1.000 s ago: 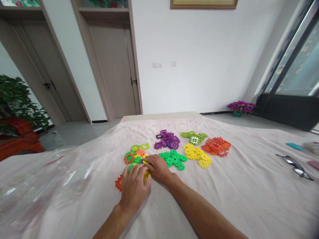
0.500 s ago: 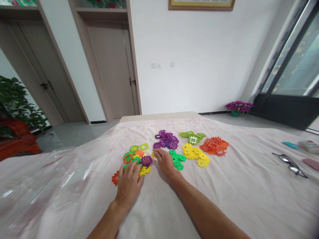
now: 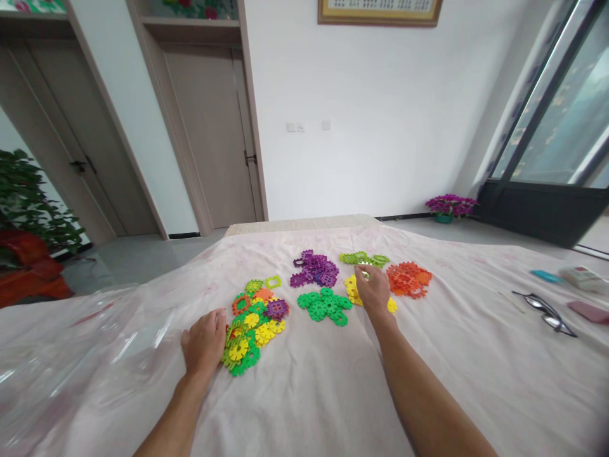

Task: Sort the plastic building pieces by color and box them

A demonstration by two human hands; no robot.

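Note:
My left hand (image 3: 204, 339), fingers curled closed, touches the left edge of a mixed pile of plastic building pieces (image 3: 252, 320). Whatever its fingers hold is hidden. The pile has green and yellow notched discs, orange and lime pieces, and a purple square (image 3: 276, 309). My right hand (image 3: 373, 289) is over the yellow discs (image 3: 352, 289) with thumb and fingers pinched; I cannot make out what is between them. A pale square piece shows partly behind its fingertips. Green discs (image 3: 326, 304) lie between my hands.
Purple squares (image 3: 316, 268), lime pieces (image 3: 379, 260) and orange-red pieces (image 3: 410, 279) lie in separate heaps. Clear plastic bags (image 3: 128, 355) spread at left. Eyeglasses (image 3: 547, 312), a blue item (image 3: 546, 276) and a dark red case (image 3: 589, 311) rest at right on the pale cloth (image 3: 304, 393).
My right hand has moved right from beside the mixed pile to the yellow discs. My left hand has shifted left and curled, uncovering more of the pile. More green discs now lie in the green group.

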